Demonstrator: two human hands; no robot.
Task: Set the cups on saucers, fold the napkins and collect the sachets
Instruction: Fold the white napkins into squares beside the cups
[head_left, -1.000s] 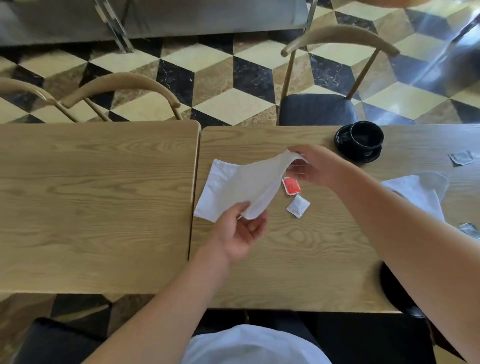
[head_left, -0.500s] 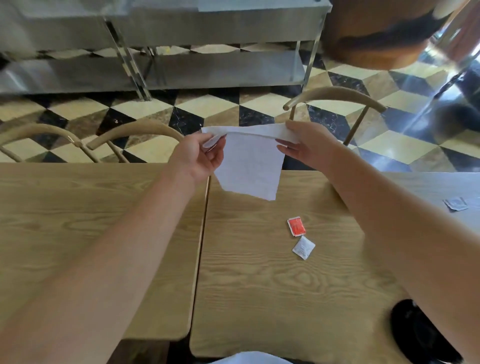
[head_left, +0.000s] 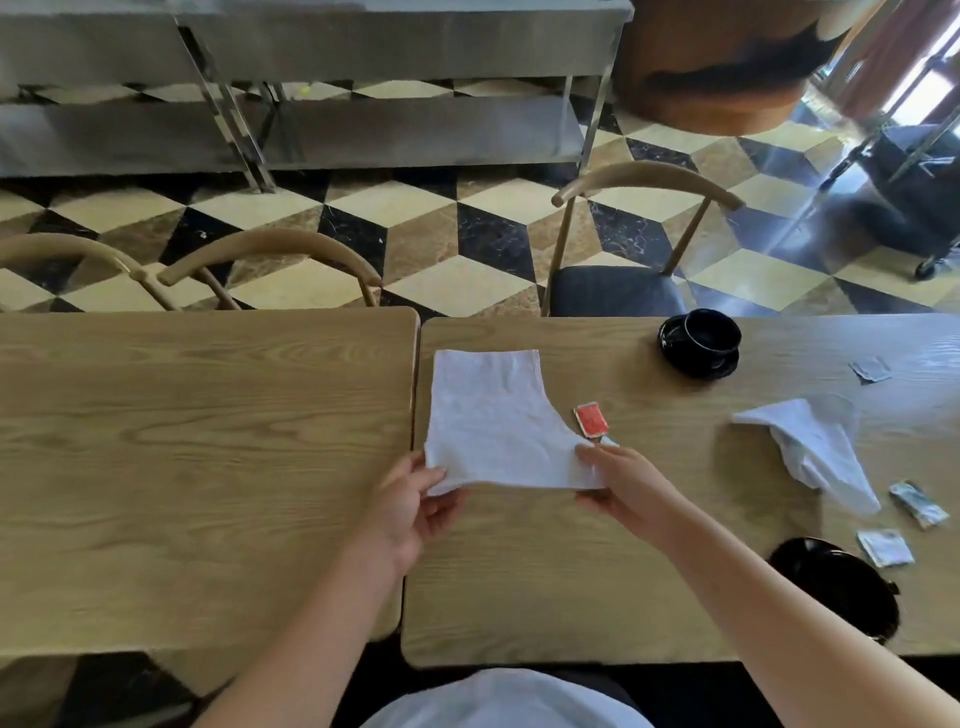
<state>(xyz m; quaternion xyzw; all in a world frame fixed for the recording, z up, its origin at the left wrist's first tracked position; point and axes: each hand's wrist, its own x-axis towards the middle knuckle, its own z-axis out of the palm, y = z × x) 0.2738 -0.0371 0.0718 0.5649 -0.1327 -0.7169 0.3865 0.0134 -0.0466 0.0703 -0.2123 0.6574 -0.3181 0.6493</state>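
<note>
Napkin-folding is the step in hand. The white napkin (head_left: 493, 421) lies spread on the right-hand table (head_left: 597, 571), its far edge flat on the wood, its near edge lifted. The left hand (head_left: 410, 506) pinches the near left corner between thumb and curled fingers; the right hand (head_left: 621, 480) pinches the near right corner the same way.

Just beside that right corner sits a red sachet (head_left: 591, 419), close to touching the cloth, with a white scrap peeking out by the right thumb — too hidden to name. Further right, a second napkin (head_left: 815, 449) lies crumpled, unfolded, with sachets (head_left: 883, 546) scattered near it. A black cup (head_left: 711, 332) already stands on its saucer (head_left: 698, 358) at the far edge; a dark round piece (head_left: 836, 587) near the front edge is half behind the arm.

Next, by my reading: carry the near edge over to meet the far edge, corners matched, then press the crease — minding the red sachet doesn't get caught underneath.
</note>
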